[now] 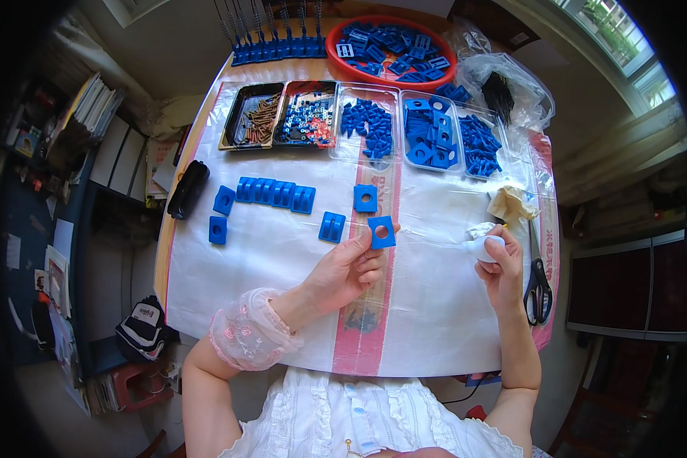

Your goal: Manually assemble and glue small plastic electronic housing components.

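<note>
The white sheet over the table (435, 305) holds my finished work: a row of blue blocks (275, 191) plus loose ones. The trays (359, 122) remain well stocked (so plenty seems left). My left hand (347, 271) pinches a blue square plate with a hole (382, 231); my right hand (504, 271) grips a white wad (483, 246).

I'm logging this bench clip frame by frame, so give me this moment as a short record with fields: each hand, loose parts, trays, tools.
left hand: pinches a blue square plate with a round hole at its fingertips
right hand: closed around a small white object
loose parts: row of blue blocks on the white sheet
trays: tray of brown screws, clear trays of blue parts, red bowl behind
tools: scissors at the right edge
</note>
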Motion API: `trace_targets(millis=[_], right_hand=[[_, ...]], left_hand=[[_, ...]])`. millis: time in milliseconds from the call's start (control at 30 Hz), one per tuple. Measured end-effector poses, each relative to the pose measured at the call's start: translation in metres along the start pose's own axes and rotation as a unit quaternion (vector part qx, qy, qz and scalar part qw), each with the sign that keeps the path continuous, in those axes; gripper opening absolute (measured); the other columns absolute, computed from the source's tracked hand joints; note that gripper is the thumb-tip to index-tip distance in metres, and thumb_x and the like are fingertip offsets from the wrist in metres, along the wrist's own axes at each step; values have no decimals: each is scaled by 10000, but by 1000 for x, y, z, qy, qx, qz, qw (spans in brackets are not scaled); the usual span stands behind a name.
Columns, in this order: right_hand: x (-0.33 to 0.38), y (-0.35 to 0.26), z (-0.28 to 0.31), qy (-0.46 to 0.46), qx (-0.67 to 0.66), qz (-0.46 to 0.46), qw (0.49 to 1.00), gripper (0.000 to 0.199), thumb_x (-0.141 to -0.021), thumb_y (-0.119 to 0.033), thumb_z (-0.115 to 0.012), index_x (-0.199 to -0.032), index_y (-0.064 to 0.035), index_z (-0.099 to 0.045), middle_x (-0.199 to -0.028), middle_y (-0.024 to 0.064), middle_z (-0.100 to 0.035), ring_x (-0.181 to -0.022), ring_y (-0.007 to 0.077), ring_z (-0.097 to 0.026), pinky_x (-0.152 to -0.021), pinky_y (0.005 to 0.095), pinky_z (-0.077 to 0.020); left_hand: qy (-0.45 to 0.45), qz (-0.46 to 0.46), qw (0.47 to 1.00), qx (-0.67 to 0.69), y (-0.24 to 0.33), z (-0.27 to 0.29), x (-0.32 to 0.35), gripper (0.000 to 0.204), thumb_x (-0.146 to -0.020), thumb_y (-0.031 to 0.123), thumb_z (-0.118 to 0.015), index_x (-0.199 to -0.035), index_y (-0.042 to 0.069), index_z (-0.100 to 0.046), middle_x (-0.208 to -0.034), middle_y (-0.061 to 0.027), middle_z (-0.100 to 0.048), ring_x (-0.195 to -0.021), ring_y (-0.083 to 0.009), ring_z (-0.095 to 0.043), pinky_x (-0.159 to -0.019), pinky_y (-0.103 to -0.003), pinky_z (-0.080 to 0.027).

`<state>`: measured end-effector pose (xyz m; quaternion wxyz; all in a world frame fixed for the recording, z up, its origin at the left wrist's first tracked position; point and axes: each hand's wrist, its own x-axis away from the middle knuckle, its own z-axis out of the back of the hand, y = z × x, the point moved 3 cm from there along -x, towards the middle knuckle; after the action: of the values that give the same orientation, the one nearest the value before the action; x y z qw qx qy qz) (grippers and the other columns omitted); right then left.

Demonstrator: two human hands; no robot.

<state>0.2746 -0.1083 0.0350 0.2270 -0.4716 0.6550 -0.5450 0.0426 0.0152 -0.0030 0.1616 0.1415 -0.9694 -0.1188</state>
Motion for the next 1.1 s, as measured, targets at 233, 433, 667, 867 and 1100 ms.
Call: trace_targets(millis=[233, 433, 667, 867, 1100], right_hand=[[0, -1, 0, -3, -3, 3, 1000, 159, -865, -153, -652, -805, -109, -512, -672, -58, -494, -485, -5, -287, -443, 183, -222], [1, -1, -1, -3, -23, 5, 1000, 158, -876, -156, -647, -817, -106, -509, -668, -60, -476, -490, -3, -287, -444, 185, -223], [3, 1, -4, -5, -37, 8, 999, 143, -883, -142, -636, -833, -107, -507, -676, -58, -474, -495, -5, -292, -442, 183, -223], [6, 5, -13, -5, -6, 7, 1000, 153, -877, -174, -640, -865, -107, -503, -638, -55, -457, -476, -11, -323, -404, 159, -227], [6, 7, -15, -8, 3, 9, 1000, 160, -864, -168, -647, -849, -103, -502, -626, -60, -458, -465, -16, -311, -401, 158, -225]], left_hand=[[0, -3, 1000, 0, 0, 0, 0, 527, -1012, 377, -496, -1397, 21, -446, -750, 64, -247, -638, -55, -235, -553, -198, -268], [-3, -2, 1000, -2, 0, 0, 0, 530, -1013, 378, -494, -1400, 19, -440, -751, 63, -251, -640, -53, -235, -555, -197, -270], [-5, 1, 1000, -3, -2, -1, -1, 515, -1015, 381, -485, -1381, 20, -446, -742, 64, -268, -639, -48, -243, -547, -194, -262], [-4, 9, 1000, -1, -5, -1, -1, 542, -1014, 376, -491, -1403, 4, -427, -734, 70, -263, -631, -46, -240, -548, -199, -267], [0, 6, 1000, -16, -6, -1, -2, 534, -1010, 384, -494, -1388, 10, -449, -734, 66, -291, -631, -47, -251, -549, -199, -272]])
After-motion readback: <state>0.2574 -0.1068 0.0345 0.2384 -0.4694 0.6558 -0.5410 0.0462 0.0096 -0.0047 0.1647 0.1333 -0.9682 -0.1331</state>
